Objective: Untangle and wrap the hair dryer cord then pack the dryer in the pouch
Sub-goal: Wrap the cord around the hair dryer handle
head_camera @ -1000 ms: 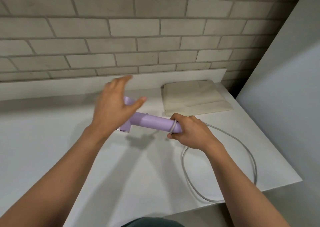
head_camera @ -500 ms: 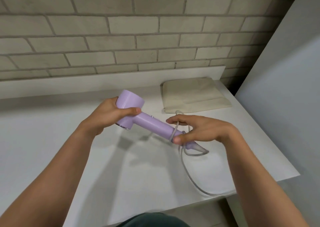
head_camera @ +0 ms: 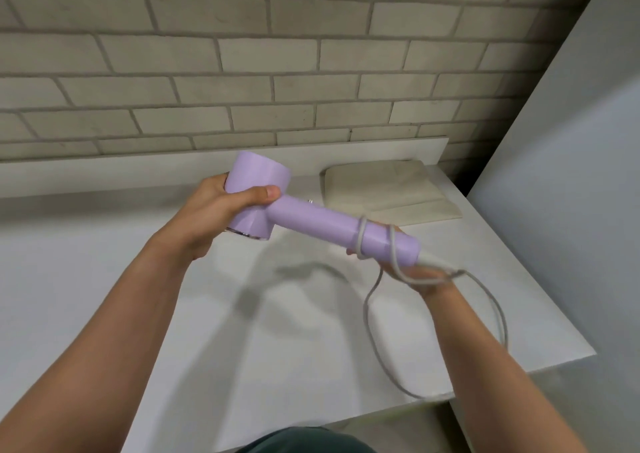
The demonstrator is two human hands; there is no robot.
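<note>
I hold a lilac hair dryer above the white counter, its handle pointing right and down. My left hand grips the dryer's round head. My right hand is under the end of the handle, mostly hidden by it, with the grey cord in its fingers. Two turns of the cord circle the handle near its end. The rest of the cord hangs in a big loop down to the counter's front right edge. A flat beige pouch lies on the counter at the back right, behind the handle.
The white counter runs along a brick wall with a low white ledge. Its right end stops at a corner beside a plain grey wall. The front edge lies just below my forearms.
My left hand closed on the dryer's head and lifted it. My right hand went from on top of the handle to beneath it, and a second turn of cord now circles the handle.
</note>
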